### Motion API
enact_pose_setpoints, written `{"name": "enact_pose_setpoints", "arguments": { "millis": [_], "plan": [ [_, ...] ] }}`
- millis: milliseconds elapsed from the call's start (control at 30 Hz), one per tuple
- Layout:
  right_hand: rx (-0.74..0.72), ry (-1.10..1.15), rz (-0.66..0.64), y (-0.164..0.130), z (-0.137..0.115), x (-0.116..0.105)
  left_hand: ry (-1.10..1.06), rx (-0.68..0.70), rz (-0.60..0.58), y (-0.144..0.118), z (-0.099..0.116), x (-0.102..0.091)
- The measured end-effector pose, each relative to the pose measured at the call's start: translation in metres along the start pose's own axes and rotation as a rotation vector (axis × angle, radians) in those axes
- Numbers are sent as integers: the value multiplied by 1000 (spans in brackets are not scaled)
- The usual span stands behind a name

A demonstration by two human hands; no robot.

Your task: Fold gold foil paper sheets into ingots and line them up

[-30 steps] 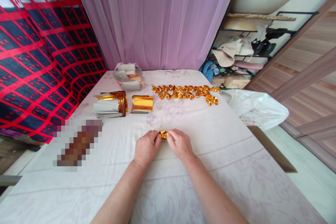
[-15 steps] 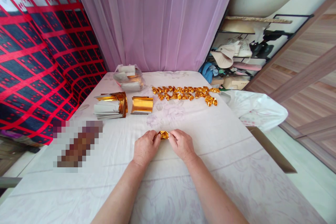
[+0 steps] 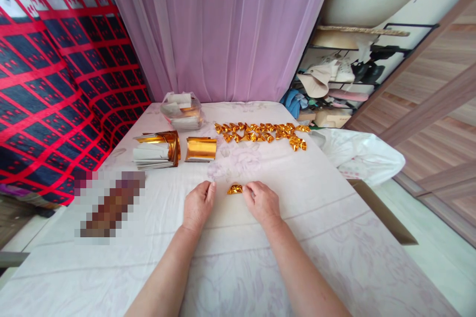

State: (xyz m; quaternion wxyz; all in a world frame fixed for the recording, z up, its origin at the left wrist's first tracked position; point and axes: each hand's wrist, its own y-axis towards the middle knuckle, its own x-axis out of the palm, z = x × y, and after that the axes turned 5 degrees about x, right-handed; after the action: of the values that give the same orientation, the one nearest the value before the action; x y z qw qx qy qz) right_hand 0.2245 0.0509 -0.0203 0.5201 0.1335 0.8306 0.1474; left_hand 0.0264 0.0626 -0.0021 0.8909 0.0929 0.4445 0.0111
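A small folded gold foil paper ingot (image 3: pixel 234 189) is pinched at its right end by my right hand (image 3: pixel 262 201). To its left, apart from it, my left hand (image 3: pixel 199 203) is closed with thumb against curled fingers and nothing visible in it. Beyond my hands lie rows of folded gold foil ingots (image 3: pixel 260 131). A small stack of gold foil sheets (image 3: pixel 201 149) sits at the centre left, beside a larger stack of gold and grey-backed sheets (image 3: pixel 156 149).
A clear plastic bag (image 3: pixel 182 110) with more sheets stands at the table's back left. A blurred-out object (image 3: pixel 111 205) lies on the left of the cloth-covered table (image 3: pixel 238 267). A white plastic bag (image 3: pixel 364 154) and shelves (image 3: pixel 334 67) stand to the right.
My left hand has let go of the foil ingot and moved a little left. My right hand still pinches it, now slightly further right, and the ingot shows more fully.
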Motion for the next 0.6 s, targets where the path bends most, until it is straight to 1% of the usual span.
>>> {"name": "enact_pose_setpoints", "arguments": {
  "millis": [233, 333, 400, 467, 533, 600],
  "plan": [
    [-13, -3, -97, 0, 5, -1, -65, -41, 54, 3, -5, 2],
    [-33, -18, -113, -1, 3, 1, -98, -41, 72, 3, -5, 2],
    [-32, -14, -84, -1, 2, 3, -122, -43, 86, 4, -6, 1],
    [-4, -8, -26, 3, 4, 2, -145, -50, 101, 5, -7, 0],
    [54, -15, 46, 12, 11, -2, -165, -57, 113, 6, -9, 0],
    [125, -36, 79, 27, 24, -9, -183, -64, 119, 7, -10, 1]
  ]
}}
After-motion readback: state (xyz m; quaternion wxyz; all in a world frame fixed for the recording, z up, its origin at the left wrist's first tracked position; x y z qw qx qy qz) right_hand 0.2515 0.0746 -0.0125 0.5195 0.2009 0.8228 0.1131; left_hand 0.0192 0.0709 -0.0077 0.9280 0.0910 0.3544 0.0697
